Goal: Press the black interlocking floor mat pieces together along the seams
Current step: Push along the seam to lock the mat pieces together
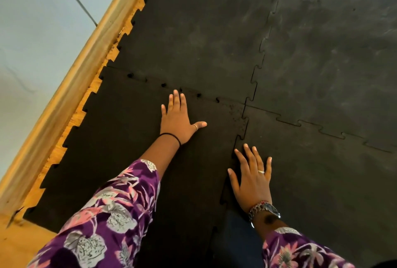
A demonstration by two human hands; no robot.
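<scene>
Black interlocking mat pieces cover the floor. The near left piece [120, 139] carries my left hand [177, 120], flat with fingers spread, fingertips just short of the cross seam [199, 95], where small gaps show between the teeth. My right hand [252, 178] lies flat, fingers apart, on the lengthwise seam [241, 136] between the near left piece and the near right piece [322, 181]. The far left piece [193, 31] and the far right piece [333, 42] lie beyond. All four meet at a corner joint [245, 104].
A wooden skirting board [71, 87] runs along the left edge of the mats, below a pale wall [32, 31]. Bare orange floor [19, 244] shows between the toothed mat edge and the skirting. Both my arms wear purple floral sleeves [107, 214].
</scene>
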